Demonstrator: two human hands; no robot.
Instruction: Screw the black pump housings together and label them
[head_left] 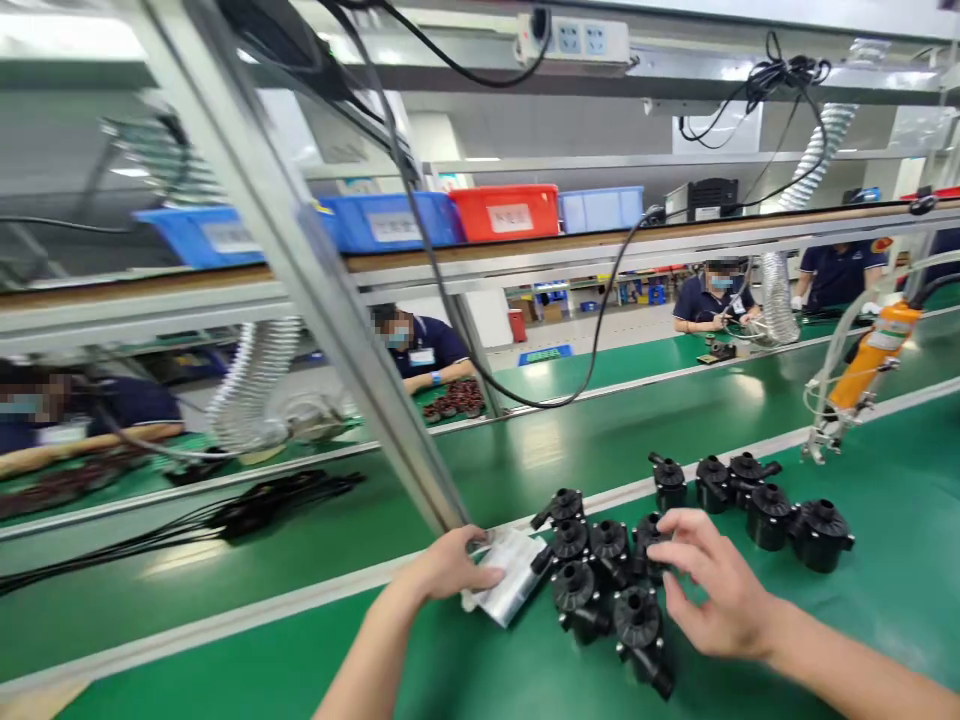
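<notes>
My left hand [448,568] grips a whitish, shiny plastic packet [516,578] by its left side, thumb on top. What the packet contains I cannot make out. Directly right of it, several black plastic pumps [637,618] stand close together on the green work surface, each with a round ribbed top and a short side spout. My right hand [716,585] is at the right side of this group, fingers curved and apart, with nothing between them. Its fingertips overlap one black pump [646,535] in view; whether they touch it I cannot tell. Behind lie more pumps [769,515].
A slanting metal post [330,290] rises just beyond my left hand. An orange tool [874,355] hangs at the right. Black cables [262,500] lie on the belt at left. Blue bins [394,222] and a red bin [504,212] stand on the shelf. Co-workers sit opposite.
</notes>
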